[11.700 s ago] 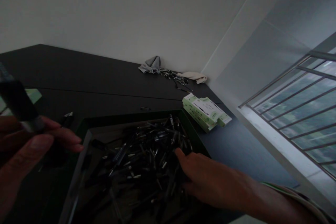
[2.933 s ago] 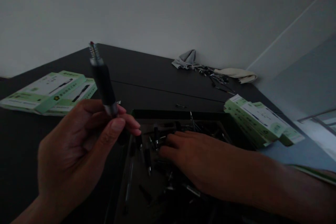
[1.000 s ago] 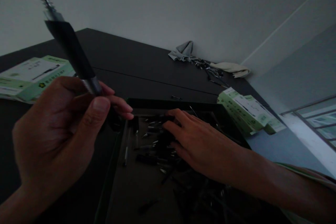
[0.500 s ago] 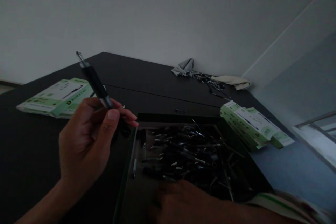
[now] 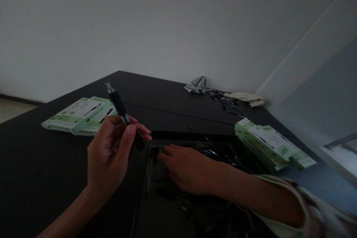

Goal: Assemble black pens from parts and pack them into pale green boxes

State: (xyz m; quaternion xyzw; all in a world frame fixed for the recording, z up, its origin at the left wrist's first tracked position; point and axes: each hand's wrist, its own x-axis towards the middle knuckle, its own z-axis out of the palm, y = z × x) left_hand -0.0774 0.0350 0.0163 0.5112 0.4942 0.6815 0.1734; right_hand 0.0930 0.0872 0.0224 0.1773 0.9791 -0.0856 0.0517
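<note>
My left hand (image 5: 113, 152) is closed around a black pen (image 5: 118, 105), which tilts up to the left over the table. A thin spring shows at the pen's upper end, with no tip cone around it. My right hand (image 5: 186, 165) reaches into a dark tray (image 5: 145, 182) with its fingers bent down and together by the tray's left side. Whatever is under those fingertips is hidden. Black pen parts (image 5: 208, 150) lie jumbled in the tray, partly covered by my right hand and forearm.
Green-and-white boxes (image 5: 80, 113) lie flat on the dark table to the left. More such boxes (image 5: 272, 141) are stacked beyond the tray's right side. At the back are a grey cloth (image 5: 196, 84), small dark parts (image 5: 223, 98) and a cream cloth (image 5: 248, 98).
My right hand has moved up and away from me, from the tray's near part to its far left part. My left hand still grips the pen. The view has shifted slightly.
</note>
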